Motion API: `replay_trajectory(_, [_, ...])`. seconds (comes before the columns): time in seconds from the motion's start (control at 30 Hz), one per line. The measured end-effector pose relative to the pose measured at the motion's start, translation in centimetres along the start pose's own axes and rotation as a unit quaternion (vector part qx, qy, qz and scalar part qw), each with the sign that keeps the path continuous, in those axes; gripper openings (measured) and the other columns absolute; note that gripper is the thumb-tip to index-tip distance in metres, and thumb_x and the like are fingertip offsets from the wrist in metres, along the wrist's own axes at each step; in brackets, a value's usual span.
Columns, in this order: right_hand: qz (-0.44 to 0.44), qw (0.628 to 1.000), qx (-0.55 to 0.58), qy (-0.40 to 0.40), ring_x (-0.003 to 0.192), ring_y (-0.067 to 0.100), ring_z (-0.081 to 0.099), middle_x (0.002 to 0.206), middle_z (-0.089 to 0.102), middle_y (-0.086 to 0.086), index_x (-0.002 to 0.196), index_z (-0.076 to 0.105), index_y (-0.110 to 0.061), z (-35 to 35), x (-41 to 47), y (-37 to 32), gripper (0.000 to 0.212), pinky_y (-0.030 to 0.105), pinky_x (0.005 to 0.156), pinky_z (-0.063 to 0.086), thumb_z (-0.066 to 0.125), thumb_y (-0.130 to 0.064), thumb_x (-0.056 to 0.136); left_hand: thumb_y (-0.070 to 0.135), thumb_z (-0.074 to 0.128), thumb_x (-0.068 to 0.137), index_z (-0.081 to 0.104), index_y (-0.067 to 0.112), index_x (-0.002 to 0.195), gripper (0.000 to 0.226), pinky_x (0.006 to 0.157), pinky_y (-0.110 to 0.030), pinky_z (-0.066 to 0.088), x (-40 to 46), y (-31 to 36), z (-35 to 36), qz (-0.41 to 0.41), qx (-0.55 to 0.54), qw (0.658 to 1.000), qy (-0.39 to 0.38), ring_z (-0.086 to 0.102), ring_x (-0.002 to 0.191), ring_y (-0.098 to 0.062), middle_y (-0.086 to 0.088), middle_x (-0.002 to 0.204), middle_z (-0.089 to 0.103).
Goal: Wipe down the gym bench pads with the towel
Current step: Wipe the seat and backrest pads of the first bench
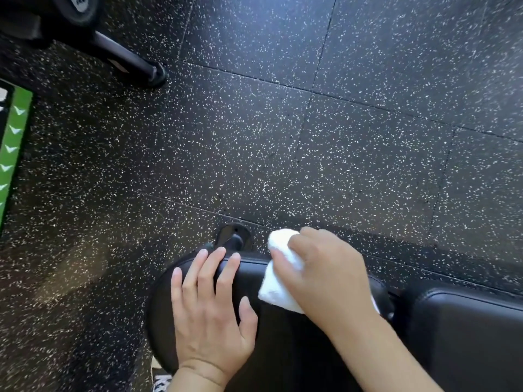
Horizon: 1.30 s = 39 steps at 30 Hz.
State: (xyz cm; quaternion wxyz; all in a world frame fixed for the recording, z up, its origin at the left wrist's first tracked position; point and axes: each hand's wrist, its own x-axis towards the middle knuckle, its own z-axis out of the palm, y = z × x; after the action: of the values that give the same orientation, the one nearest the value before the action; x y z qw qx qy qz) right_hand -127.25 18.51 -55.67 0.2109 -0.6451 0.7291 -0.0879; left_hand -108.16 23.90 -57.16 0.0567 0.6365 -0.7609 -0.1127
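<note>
A black padded seat pad (pixel 285 343) of the gym bench fills the bottom centre. My left hand (pixel 209 315) rests flat on its left end, fingers straight and spread. My right hand (pixel 325 273) grips a bunched white towel (pixel 278 281) and presses it against the pad's far edge. A second black pad (pixel 467 335) lies to the right, separated from the first by a narrow gap.
Black rubber floor tiles with white speckles (pixel 283 123) surround the bench. A round black bench foot (pixel 233 237) sits just beyond the pad. Another machine's black leg (pixel 133 62) stands at top left, and a green strip with white arrows (pixel 12 148) runs along the left edge.
</note>
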Motion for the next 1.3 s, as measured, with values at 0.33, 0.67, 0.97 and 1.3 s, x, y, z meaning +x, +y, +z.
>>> replay_trajectory(0.33, [0.024,0.997,0.023,-0.076,0.067,0.023,0.053,0.065,0.048,-0.003,0.061,0.042,-0.021,-1.0,0.7,3.3,0.049,0.034,0.055,0.037,0.063,-0.054,0.091,0.035,0.049,0.084,0.049,0.007,0.146,0.069,0.123,-0.068,0.023,0.0,0.3,0.2,-0.006,0.013,1.0,-0.005,0.043,0.146,-0.041,-0.015,0.152,0.054])
replay_trajectory(0.67, [-0.029,0.999,-0.006,-0.025,0.058,0.024,0.052,0.06,0.05,-0.003,0.057,0.055,-0.02,1.2,1.4,-1.2,0.035,0.031,0.052,0.028,0.076,-0.041,0.076,0.035,0.047,0.085,0.049,0.006,0.146,0.068,0.123,-0.067,0.023,0.0,0.2,0.2,-0.003,0.016,1.0,-0.003,0.043,0.144,-0.041,-0.016,0.15,0.055])
replay_trajectory(0.97, [-0.04,0.999,0.032,-0.006,0.062,0.022,0.049,0.064,0.045,-0.004,0.061,0.05,-0.021,0.4,0.3,1.6,0.043,0.032,0.051,0.04,0.064,-0.05,0.089,0.035,0.047,0.087,0.053,0.004,0.147,0.068,0.123,-0.067,0.025,-0.2,0.5,0.0,-0.017,0.017,1.0,0.005,0.045,0.146,-0.041,-0.015,0.153,0.054])
replay_trajectory(1.3, [-0.043,0.995,0.005,0.093,0.058,0.024,0.036,0.059,0.037,-0.003,0.057,0.036,-0.02,1.8,-0.5,-1.4,0.051,0.037,0.054,0.027,0.072,-0.034,0.089,0.037,0.049,0.087,0.054,0.007,0.148,0.068,0.128,-0.059,0.016,-0.1,0.1,-0.3,-0.019,0.001,1.0,-0.001,0.042,0.148,-0.036,-0.012,0.154,0.053])
